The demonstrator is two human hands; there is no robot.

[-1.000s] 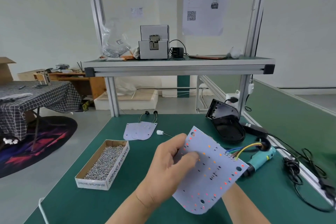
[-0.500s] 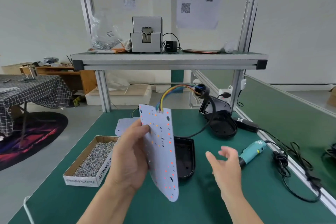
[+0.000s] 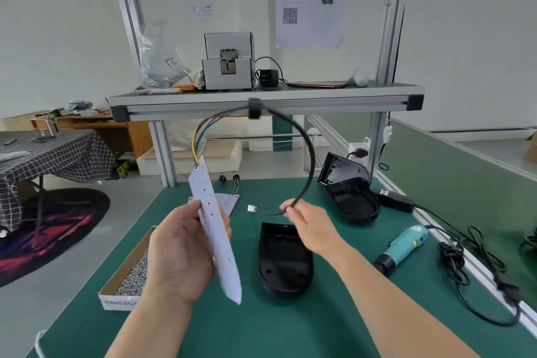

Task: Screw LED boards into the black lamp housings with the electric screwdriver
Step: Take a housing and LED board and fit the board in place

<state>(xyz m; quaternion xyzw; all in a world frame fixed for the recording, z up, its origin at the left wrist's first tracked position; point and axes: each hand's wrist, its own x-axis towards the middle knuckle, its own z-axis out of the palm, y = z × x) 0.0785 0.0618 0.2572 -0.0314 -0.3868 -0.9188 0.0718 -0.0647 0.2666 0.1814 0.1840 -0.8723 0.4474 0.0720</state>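
My left hand (image 3: 180,253) grips a white LED board (image 3: 216,229) held upright and edge-on above the green bench. Coloured wires leave its top and join a black cable (image 3: 305,139) that arcs over to the right. My right hand (image 3: 308,225) pinches that cable near its white plug end (image 3: 251,208). An empty black lamp housing (image 3: 284,259) lies flat on the mat below and between my hands. The teal electric screwdriver (image 3: 402,248) lies to the right, untouched.
A cardboard box of screws (image 3: 130,276) sits at the left. More black housings (image 3: 348,192) stand at the back right, another LED board (image 3: 229,200) at the back. The screwdriver's black cord (image 3: 476,279) coils along the right rail. A shelf (image 3: 261,99) spans overhead.
My left hand turned the board from flat to upright and edge-on. My right hand, open half a second ago, has closed on the black cable. The housing beneath came into view.
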